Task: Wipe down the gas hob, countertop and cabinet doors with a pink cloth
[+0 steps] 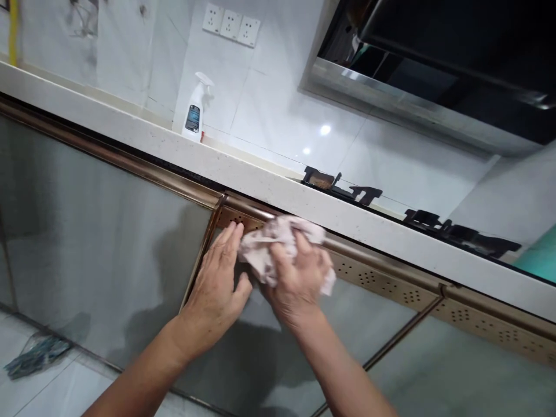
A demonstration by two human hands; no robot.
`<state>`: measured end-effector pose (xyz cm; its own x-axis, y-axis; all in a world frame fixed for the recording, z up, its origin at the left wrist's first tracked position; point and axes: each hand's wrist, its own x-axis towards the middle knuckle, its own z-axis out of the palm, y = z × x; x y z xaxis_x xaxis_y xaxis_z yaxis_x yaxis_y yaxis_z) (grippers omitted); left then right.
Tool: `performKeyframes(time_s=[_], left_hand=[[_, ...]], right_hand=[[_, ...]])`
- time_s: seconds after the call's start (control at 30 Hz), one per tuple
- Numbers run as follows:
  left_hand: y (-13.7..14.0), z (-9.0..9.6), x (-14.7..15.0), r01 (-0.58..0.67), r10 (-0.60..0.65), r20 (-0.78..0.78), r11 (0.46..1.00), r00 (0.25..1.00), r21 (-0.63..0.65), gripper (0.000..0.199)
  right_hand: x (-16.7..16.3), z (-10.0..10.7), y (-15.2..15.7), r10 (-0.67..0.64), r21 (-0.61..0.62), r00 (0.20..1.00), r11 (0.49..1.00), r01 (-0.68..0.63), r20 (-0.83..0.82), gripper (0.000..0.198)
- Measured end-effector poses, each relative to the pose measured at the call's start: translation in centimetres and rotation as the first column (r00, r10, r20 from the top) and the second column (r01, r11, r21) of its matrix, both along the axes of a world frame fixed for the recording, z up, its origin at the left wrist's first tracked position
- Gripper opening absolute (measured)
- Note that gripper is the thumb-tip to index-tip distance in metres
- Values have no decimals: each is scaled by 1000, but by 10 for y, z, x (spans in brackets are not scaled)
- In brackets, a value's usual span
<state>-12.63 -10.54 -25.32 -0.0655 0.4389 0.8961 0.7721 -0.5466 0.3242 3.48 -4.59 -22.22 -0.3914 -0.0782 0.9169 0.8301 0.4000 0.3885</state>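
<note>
Pinkish-white and crumpled, a cloth (262, 246) lies bunched under the right hand (299, 278), against the bronze rail (377, 260) just below the tabletop (369, 226). The right fingers curl over it, pressing it in; blur hides some folds. The left hand (217, 278) holds nothing: its fingers are straight and nearly together, thumb apart, tips at the perforated strip (391, 288) beside the brown door frame (212, 225).

Loose folds could snag on that frame's corner if the cloth sweeps too wide, and the left fingertips could get knocked, being so near its path. A shifting door might also pinch them.

Counted: one cloth, two hands, one spray bottle (193, 113), three wall sockets (231, 24), one range hood (428, 110), two clusters of black pan supports (464, 233), one crumpled plastic bundle (37, 354) on the floor.
</note>
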Motion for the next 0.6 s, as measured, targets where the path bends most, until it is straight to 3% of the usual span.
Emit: performKeyframes(time_s=[0.13,0.23,0.37,0.47,0.6], left_hand=[[-2,9,-6,-14,7,84,997,996,74,78],[1,10,-7,9,-11,37,998,999,62,66],[10,-4,8,82,-83,-135,997,987,-11,53],[15,-17,23,2,-13,-266,999,964,-41,49],[21,-28,35,-67,55,-347,997,936,-22,50]], right_hand=[[-57,6,2,82,7,994,997,-82,77,24],[-42,10,4,78,-39,980,997,-72,185,30],[53,7,3,31,-20,990,999,-29,139,28],[140,-3,-1,-119,47,989,991,123,-84,35],[218,-15,-13,-263,1,869,957,291,-420,34]])
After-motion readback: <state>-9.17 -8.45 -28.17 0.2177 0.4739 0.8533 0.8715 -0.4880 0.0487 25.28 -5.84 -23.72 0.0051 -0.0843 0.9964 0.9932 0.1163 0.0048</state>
